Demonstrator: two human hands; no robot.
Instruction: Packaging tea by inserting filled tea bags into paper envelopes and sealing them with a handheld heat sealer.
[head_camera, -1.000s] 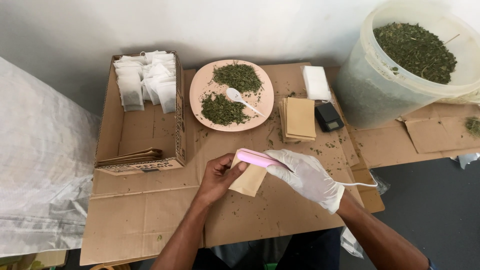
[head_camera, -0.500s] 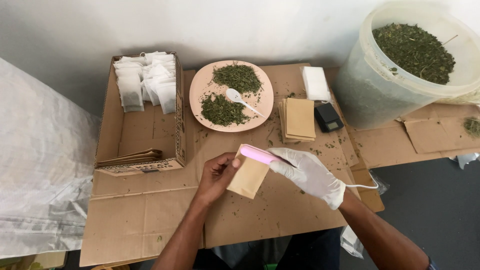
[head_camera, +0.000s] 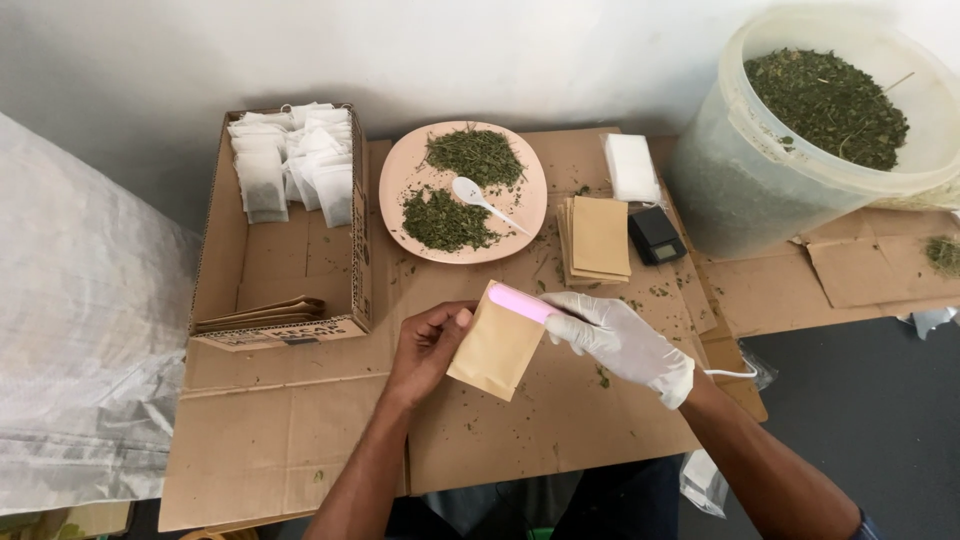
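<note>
Fingers of the left hand (head_camera: 428, 345) are pinched on a tan paper pouch (head_camera: 497, 343), held up just below the pink plate (head_camera: 399, 175); right of it, a pink sealer (head_camera: 522, 303) is clamped on its top edge by the gloved right hand (head_camera: 622, 343).

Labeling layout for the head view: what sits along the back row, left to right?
Cardboard box of white sachets → pink plate with dried herbs → stack of brown envelopes → small black scale → big plastic bucket of dried leaves.
</note>
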